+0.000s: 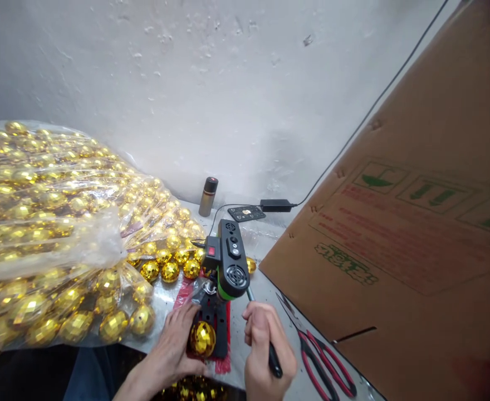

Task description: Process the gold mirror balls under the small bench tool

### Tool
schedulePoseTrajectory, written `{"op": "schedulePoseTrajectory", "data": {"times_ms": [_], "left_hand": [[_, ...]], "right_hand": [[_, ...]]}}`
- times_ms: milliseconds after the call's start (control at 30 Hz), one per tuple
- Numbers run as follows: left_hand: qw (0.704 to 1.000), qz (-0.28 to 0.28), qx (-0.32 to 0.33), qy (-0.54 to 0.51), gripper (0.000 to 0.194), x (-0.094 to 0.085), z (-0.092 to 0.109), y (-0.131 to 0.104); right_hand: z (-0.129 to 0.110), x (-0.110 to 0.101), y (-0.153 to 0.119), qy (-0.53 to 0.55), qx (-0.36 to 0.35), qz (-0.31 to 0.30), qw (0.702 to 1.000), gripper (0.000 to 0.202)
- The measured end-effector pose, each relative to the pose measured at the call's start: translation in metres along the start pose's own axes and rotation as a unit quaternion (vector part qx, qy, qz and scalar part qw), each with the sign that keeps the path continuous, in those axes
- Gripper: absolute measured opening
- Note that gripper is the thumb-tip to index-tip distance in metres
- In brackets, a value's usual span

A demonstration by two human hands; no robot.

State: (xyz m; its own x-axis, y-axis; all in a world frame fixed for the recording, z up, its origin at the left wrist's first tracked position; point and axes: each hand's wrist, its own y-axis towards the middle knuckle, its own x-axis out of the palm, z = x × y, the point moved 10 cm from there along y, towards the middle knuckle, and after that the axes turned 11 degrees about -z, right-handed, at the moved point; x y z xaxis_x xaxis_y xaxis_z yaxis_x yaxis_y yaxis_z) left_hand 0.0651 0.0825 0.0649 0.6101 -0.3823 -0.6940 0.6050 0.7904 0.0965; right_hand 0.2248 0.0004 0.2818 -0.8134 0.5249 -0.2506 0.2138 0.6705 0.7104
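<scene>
gold ball [203, 338] — underside hidden — sits beside left fingers [184, 316], spread apart; right fingers [256, 322] clamp a half-covered handle [275, 362].

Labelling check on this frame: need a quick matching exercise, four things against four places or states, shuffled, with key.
Things:
1. Faceted ball
2. Lever
3. Scissors
4. Power adapter

Places or states:
A. Red-and-black handles
B. Held by the right grip
C. Joined to a cable
D. Gold, beside the left grip

Pairs: 1-D, 2-B, 3-A, 4-C
</scene>
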Motion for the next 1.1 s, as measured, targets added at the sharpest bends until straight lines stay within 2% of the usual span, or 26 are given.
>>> {"op": "schedulePoseTrajectory", "data": {"times_ms": [33, 67, 133, 167, 233, 300, 367, 467, 567, 667, 733, 833, 967, 1100], "left_hand": [[1.000, 0.025, 0.004, 0.018, 0.104, -0.012, -0.004, -0.002], [0.998, 0.057, 0.001, 0.040, 0.097, -0.027, -0.008, -0.001], [0.986, 0.128, -0.034, 0.097, 0.067, -0.061, -0.017, 0.007], [0.979, 0.147, -0.064, 0.126, 0.058, -0.075, -0.021, 0.015], [0.968, 0.136, -0.134, 0.161, 0.050, -0.092, -0.033, 0.036], [0.966, 0.089, -0.186, 0.156, 0.052, -0.095, -0.042, 0.056], [0.968, 0.057, -0.202, 0.138, 0.053, -0.095, -0.044, 0.067], [0.973, 0.056, -0.194, 0.108, 0.052, -0.096, -0.040, 0.067], [0.980, 0.059, -0.181, -0.060, 0.056, -0.089, -0.040, 0.055], [0.954, 0.056, -0.160, -0.248, 0.064, -0.071, -0.037, 0.040], [0.942, 0.034, -0.159, -0.294, 0.070, -0.055, -0.032, 0.033], [0.951, -0.006, -0.145, -0.274, 0.069, -0.035, -0.021, 0.030], [0.980, 0.001, -0.094, -0.177, 0.059, -0.031, -0.003, 0.031], [0.988, -0.026, -0.088, -0.123, 0.057, -0.023, 0.010, 0.034]], "right_hand": [[0.001, 0.001, -0.002, 0.004, -0.007, 0.007, 1.000, 0.030], [0.002, 0.003, -0.006, 0.007, -0.010, 0.013, 1.000, 0.031], [0.006, 0.005, -0.012, 0.011, -0.013, 0.024, 1.000, 0.032], [0.007, 0.005, -0.015, 0.012, -0.012, 0.027, 0.999, 0.033], [0.007, 0.006, -0.017, 0.012, -0.013, 0.030, 0.999, 0.033], [0.006, 0.005, -0.016, 0.009, -0.013, 0.029, 0.999, 0.034], [0.004, 0.004, -0.015, 0.007, -0.014, 0.030, 0.999, 0.036], [0.003, 0.004, -0.013, 0.014, -0.008, 0.031, 0.999, 0.036], [0.005, 0.005, -0.011, 0.023, 0.016, 0.032, 0.999, 0.034], [0.003, 0.005, -0.006, 0.028, 0.032, 0.038, 0.998, 0.033], [0.000, 0.004, -0.003, 0.029, 0.028, 0.040, 0.998, 0.034], [-0.004, 0.003, 0.000, 0.023, 0.018, 0.034, 0.999, 0.033], [-0.002, 0.004, -0.002, 0.018, 0.014, 0.024, 0.999, 0.033], [0.003, 0.005, -0.005, 0.024, 0.029, 0.019, 0.999, 0.032]]}}
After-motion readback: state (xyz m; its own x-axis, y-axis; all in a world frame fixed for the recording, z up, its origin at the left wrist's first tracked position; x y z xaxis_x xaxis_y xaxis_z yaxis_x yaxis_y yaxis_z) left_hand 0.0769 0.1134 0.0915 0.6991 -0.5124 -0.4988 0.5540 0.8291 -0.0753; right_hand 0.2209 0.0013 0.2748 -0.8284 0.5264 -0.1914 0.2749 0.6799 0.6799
